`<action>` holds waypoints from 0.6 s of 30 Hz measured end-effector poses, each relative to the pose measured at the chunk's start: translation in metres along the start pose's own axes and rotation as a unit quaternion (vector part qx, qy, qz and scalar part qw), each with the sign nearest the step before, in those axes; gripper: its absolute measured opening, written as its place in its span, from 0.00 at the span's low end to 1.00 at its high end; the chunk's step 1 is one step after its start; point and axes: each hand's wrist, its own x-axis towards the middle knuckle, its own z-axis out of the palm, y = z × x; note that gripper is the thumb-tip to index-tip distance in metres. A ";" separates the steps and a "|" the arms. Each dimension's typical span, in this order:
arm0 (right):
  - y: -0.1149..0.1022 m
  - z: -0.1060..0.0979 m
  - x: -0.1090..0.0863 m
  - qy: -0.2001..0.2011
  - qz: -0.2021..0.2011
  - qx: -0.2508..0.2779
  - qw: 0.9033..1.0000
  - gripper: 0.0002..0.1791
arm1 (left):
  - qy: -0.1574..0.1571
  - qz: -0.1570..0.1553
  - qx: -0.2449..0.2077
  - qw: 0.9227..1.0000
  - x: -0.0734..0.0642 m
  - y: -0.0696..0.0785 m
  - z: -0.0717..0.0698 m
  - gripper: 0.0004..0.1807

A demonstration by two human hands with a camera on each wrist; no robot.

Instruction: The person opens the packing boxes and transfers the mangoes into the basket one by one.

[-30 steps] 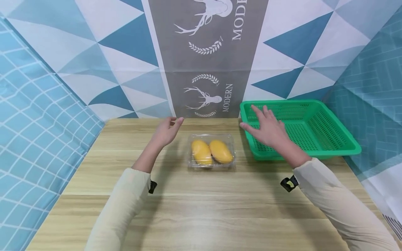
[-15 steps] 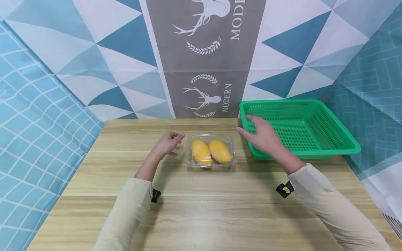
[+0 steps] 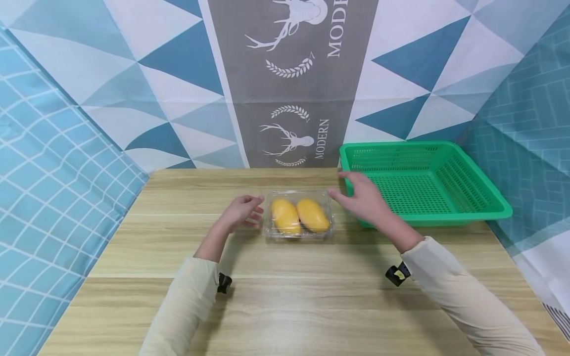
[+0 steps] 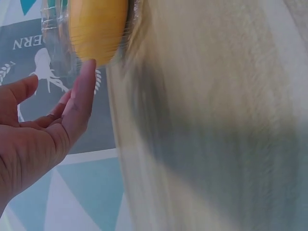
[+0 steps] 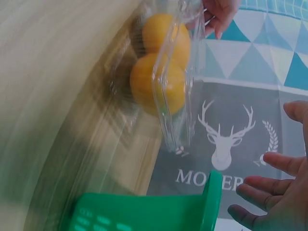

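A clear plastic clamshell box [image 3: 299, 235] with two yellow mangoes [image 3: 286, 216] inside lies on the wooden table, in the middle of the head view. My left hand [image 3: 240, 211] is just left of the box, its fingers loosely bent and holding nothing. In the left wrist view, its fingertips [image 4: 88, 67] come right up to the box's side. Over the box's right side hovers my right hand [image 3: 362, 198], thumb and fingers spread, with nothing in it. The right wrist view shows that hand's fingers [image 5: 264, 185] apart from the box.
A green plastic basket [image 3: 498, 207] with slotted walls stands at the back right, partly behind my right hand. Patterned cloth [image 3: 289, 89] covers the back wall, and blue checked cloth [image 3: 58, 188] hangs on the left. The wooden tabletop [image 3: 285, 306] stretches toward me.
Both hands have come lower and closer to the box, the left moving right and the right moving left away from over the basket. The box and basket have stayed in place.
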 end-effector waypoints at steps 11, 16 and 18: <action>-0.009 0.015 -0.005 -0.029 -0.036 0.014 0.999 0.36 | -0.013 -0.002 -0.033 0.999 0.002 -0.007 0.005 0.27; -0.012 0.021 -0.005 -0.037 -0.044 0.029 0.998 0.35 | -0.015 -0.006 -0.039 0.999 0.004 -0.009 0.007 0.26; -0.015 0.025 -0.006 -0.041 -0.046 0.034 0.998 0.35 | -0.016 -0.006 -0.041 0.999 0.005 -0.010 0.008 0.25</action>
